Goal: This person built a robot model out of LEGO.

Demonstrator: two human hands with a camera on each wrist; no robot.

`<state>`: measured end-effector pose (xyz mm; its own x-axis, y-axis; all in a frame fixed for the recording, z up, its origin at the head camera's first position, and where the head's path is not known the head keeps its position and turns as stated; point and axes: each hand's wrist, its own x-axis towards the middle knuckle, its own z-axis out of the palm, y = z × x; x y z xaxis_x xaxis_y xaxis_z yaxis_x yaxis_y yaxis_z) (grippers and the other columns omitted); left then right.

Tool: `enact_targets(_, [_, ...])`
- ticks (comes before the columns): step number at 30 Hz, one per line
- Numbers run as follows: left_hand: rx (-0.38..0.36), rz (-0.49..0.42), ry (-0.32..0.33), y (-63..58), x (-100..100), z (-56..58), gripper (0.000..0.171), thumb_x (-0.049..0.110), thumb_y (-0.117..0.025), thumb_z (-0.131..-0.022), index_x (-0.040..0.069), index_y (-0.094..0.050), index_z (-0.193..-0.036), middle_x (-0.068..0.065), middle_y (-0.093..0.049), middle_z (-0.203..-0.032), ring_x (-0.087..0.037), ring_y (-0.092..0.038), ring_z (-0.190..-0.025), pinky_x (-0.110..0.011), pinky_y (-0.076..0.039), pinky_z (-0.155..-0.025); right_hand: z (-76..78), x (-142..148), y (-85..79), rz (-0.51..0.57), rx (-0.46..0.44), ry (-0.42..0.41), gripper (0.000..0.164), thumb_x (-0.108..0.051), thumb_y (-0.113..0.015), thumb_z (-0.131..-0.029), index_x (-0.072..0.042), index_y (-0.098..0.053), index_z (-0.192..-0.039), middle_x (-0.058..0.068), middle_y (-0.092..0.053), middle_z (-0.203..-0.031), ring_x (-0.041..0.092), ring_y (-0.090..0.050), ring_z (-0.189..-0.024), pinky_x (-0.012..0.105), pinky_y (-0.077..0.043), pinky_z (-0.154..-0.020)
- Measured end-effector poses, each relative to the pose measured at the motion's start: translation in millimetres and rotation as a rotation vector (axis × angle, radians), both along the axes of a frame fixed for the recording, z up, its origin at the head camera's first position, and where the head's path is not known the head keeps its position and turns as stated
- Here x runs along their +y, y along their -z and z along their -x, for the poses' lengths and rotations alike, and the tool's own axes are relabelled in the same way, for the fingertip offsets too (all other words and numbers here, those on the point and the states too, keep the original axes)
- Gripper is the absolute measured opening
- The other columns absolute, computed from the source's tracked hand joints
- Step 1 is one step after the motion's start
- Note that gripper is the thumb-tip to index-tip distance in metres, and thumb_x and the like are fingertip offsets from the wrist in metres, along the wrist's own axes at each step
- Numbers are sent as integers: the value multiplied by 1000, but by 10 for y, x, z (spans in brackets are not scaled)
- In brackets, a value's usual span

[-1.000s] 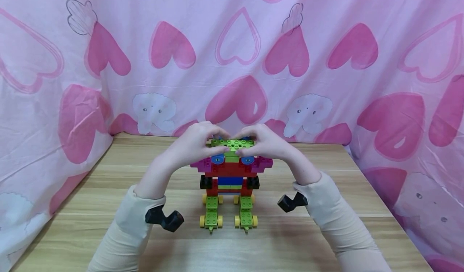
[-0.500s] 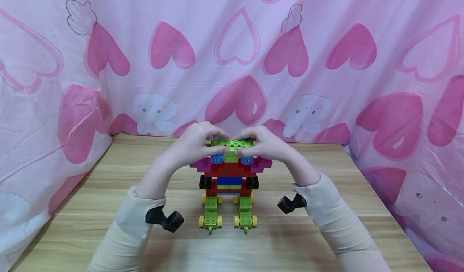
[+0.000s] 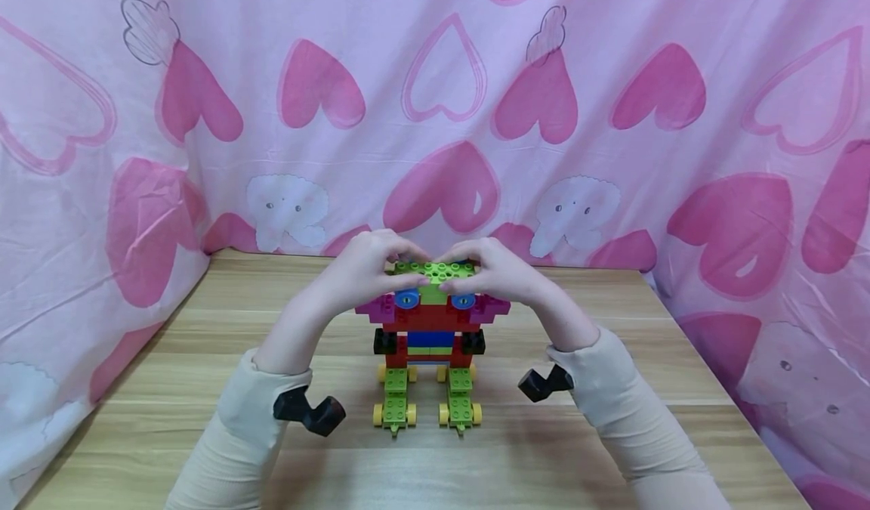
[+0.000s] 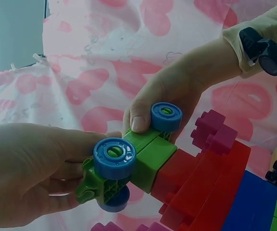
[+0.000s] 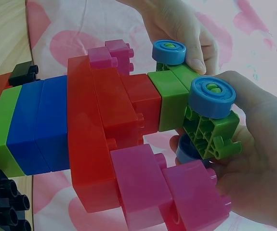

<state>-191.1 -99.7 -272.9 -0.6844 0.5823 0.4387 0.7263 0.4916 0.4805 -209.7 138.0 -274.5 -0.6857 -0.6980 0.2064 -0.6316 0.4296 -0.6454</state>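
Observation:
A robot-like figure of toy building bricks stands upright on the table, with a red body (image 3: 428, 318) and a blue middle (image 3: 431, 339). Its top is a green wheeled brick piece (image 3: 435, 271) with blue wheels (image 5: 212, 96). My left hand (image 3: 367, 272) grips the left end of this piece, thumb in front and fingers behind. From the other side my right hand (image 3: 504, 272) grips the right end the same way. Both sets of fingertips nearly meet over the middle. In the left wrist view, the piece sits on a green brick (image 4: 152, 163) above red ones.
Two green feet (image 3: 396, 404) with yellow wheels (image 3: 476, 414) carry the figure on the wooden table (image 3: 578, 449). Magenta bricks (image 3: 491, 309) and black bricks (image 3: 473, 341) stick out at its sides. A pink heart-patterned curtain (image 3: 435, 64) hangs behind and along both sides.

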Motion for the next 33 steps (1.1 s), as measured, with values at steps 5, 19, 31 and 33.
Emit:
enact_targets(5, [-1, -11, 0, 7, 4, -10, 26, 20, -78, -83, 8, -75, -106, -4, -74, -101, -17, -64, -94, -33, -59, -79, -7, 0, 25, 15, -3, 9, 30, -20, -69, -87, -9, -72, -115, 3, -70, -101, 19, -57, -83, 32, -51, -74])
enact_targets(19, [-8, -16, -11, 19, -4, -20, 27, 20, -78, -84, 8, -75, -108, -4, -73, -103, -18, -64, -96, -39, -57, -86, -2, -6, 40, 7, 15, 26, 34, -22, -69, -85, -10, -71, -117, 3, -70, -103, 19, -56, -82, 32, -51, -72])
enact_targets(31, [42, -7, 1, 39, -27, -32, 32, 20, -77, -85, 10, -72, -115, -5, -72, -110, -18, -63, -100, -35, -56, -86, -5, 6, 42, 21, 48, 17, 44, -26, -72, -86, -9, -65, -126, 5, -69, -117, 18, -60, -96, 34, -54, -83])
enact_targets(33, [46, -12, 3, 37, -35, -34, 33, 21, -77, -85, 10, -72, -115, -5, -72, -111, -18, -63, -100, -35, -56, -85, -12, 12, 31, 38, 55, 8, 44, -25, -73, -86, -8, -64, -127, 6, -68, -120, 18, -61, -102, 36, -54, -88])
